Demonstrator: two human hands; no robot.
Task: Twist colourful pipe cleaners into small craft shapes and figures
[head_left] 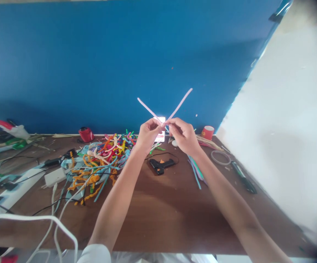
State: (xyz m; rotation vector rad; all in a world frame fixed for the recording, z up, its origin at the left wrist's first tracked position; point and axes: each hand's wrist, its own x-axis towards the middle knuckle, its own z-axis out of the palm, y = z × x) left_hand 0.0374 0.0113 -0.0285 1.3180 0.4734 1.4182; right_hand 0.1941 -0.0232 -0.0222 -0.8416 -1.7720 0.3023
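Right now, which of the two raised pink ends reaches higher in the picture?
The right-leaning pink end, above the right hand: its tip stands higher than that of the left-leaning pink end.

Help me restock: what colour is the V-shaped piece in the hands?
Pale pink piece, best seen in the head view.

The left forearm [121, 199] and right forearm [229, 204] reach in over the near edge of the desk [147, 212] and slant toward each other. Above its far edge, the left hand [149, 135] and right hand [184, 137] nearly meet, both pinching, the right index finger [172, 121] stretched inward, its other fingers curled.
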